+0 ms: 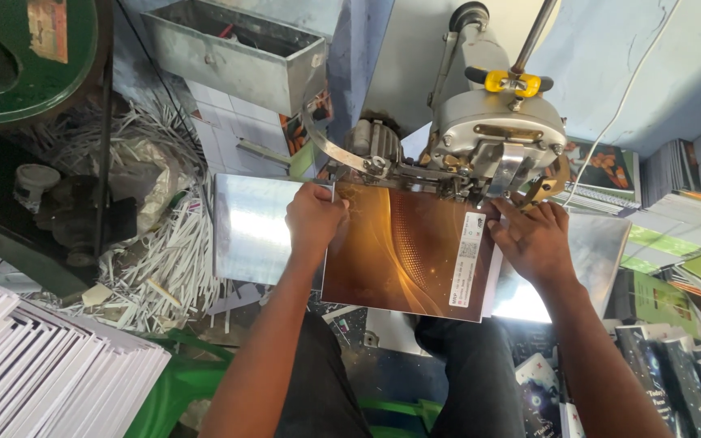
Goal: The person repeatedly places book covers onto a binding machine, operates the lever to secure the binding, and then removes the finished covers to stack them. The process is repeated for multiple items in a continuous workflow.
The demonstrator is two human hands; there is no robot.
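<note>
A notebook with a glossy brown-orange cover (403, 251) lies on a shiny metal machine table (245, 231), its far edge pushed under the head of a grey stitching machine (496, 134). My left hand (314, 219) grips the book's far left corner. My right hand (533, 239) presses on the book's right edge beside a white label strip (466, 259), right below the machine head.
A stack of white-edged books (42, 373) stands at the lower left. Paper trimmings (164, 259) pile up left of the table. A metal tray (237, 53) sits at the back. Dark-covered and green-covered books (675, 324) lie at the right. My knees are below the table.
</note>
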